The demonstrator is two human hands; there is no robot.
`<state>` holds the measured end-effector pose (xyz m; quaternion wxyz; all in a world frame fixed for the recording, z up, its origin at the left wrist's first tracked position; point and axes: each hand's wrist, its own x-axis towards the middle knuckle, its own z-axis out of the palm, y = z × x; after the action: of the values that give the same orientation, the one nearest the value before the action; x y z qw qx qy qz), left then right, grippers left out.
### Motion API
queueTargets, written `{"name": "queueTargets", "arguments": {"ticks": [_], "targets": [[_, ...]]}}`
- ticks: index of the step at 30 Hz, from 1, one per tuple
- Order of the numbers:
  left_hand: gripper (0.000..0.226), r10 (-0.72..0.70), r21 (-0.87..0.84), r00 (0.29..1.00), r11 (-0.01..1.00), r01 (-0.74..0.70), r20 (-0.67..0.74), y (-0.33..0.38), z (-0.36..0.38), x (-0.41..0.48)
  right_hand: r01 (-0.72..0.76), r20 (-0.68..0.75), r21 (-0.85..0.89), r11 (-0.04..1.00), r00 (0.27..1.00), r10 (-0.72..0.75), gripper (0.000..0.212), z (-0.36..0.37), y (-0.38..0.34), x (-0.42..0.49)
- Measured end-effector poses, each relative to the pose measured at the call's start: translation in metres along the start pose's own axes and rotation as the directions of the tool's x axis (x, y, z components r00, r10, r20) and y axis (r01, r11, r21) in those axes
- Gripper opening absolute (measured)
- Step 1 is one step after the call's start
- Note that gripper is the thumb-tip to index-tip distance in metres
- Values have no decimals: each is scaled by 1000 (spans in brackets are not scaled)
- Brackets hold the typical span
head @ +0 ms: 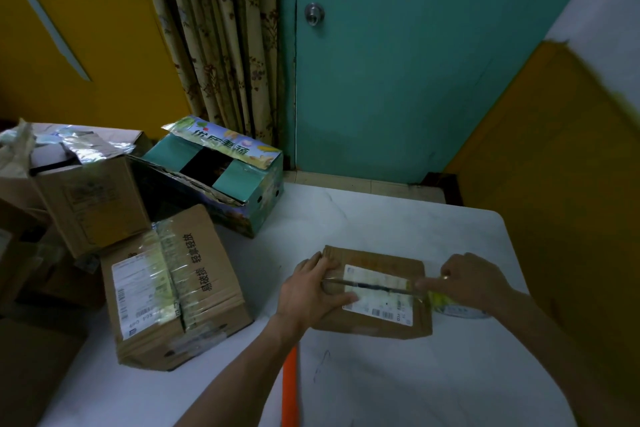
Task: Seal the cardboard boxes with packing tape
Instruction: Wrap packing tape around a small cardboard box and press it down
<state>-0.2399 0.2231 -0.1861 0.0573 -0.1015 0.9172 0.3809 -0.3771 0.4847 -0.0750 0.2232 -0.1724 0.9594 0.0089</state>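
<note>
A small flat cardboard box (377, 319) with a white shipping label lies on the white table (398, 381). My left hand (311, 291) presses flat on the box's left end, pinning the end of a strip of clear packing tape (370, 286). The strip runs rightwards across the label to my right hand (467, 281), which holds the tape roll (457, 308) at the box's right edge. The roll is mostly hidden behind that hand.
A taped brown box (173, 291) sits at the table's left edge. Behind it stand an open green printed carton (225, 177) and another brown box (86, 191). An orange stick (290, 388) lies under my left forearm. A teal door (398, 62) is ahead.
</note>
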Motion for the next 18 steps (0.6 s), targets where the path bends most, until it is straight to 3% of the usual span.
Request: {"name": "queueTargets", "arguments": {"ticks": [7, 11, 15, 18], "targets": [[67, -7, 30, 999, 1000, 6, 45, 13, -11, -1, -15, 12, 117, 993, 1000, 14, 69, 17, 12, 9], [81, -31, 221, 989, 975, -1, 144, 14, -14, 0, -4, -19, 48, 999, 1000, 4, 67, 21, 11, 13], [58, -94, 405, 994, 912, 66, 48, 43, -9, 14, 0, -15, 3, 1000, 1000, 0, 65, 25, 9, 17], [70, -64, 488, 998, 872, 44, 25, 71, 6, 36, -1, -26, -6, 1000, 1000, 1, 65, 26, 10, 17]]}}
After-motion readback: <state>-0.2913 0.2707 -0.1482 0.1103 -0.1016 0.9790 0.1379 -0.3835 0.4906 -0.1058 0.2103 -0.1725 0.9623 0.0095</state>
